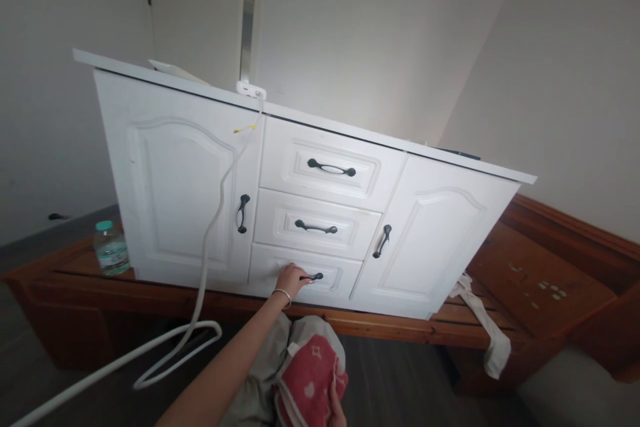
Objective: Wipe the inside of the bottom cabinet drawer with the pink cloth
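Observation:
A white cabinet stands ahead, with drawers stacked in the middle and a door on each side. My left hand, with a thin bracelet at the wrist, is closed around the left part of the dark handle on the bottom drawer. That drawer looks flush with the cabinet front. Low in front of me, my right hand grips a folded red towel with pale patterns, resting over my knees. Only a few of its fingers show.
The cabinet sits on a wooden bench. A water bottle with a teal cap stands at its left. From a power strip on top, a white cable hangs down the front and loops. White cloth drapes over the bench at right.

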Available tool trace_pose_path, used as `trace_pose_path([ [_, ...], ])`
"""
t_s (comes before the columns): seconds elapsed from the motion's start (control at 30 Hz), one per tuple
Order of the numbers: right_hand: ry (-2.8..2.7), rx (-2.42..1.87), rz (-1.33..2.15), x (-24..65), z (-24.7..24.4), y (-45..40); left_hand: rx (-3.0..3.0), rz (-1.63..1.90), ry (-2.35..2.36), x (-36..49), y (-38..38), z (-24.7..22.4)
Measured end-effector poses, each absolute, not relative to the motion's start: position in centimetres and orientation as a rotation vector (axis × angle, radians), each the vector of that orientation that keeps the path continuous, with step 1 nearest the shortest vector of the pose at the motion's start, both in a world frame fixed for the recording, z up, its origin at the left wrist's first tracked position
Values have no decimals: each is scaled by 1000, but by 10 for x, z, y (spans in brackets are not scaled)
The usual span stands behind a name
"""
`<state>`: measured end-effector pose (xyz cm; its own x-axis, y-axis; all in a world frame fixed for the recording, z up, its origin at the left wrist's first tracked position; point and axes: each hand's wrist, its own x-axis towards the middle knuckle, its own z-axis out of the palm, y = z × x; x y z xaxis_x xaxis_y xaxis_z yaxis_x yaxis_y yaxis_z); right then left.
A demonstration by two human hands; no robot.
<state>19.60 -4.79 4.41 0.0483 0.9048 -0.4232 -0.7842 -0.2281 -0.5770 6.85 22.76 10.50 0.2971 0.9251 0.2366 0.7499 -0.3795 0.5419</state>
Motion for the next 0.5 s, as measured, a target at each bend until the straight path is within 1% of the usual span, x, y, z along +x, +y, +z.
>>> trace_pose_path([
  [0.17, -100, -886, 1631, 202, 23, -36, 2235, 809, 1490, 68, 229, 98],
  [0.33, -50, -893, 1643, 209, 7, -27, 2198, 969, 1407, 68, 229, 98],
  [0.4, -43, -889, 1648, 209, 5, -28, 2166, 1081, 1380, 64, 216, 96],
  [0.5, -9, -877, 1661, 202, 7, -35, 2079, 1255, 1426, 49, 173, 82],
])
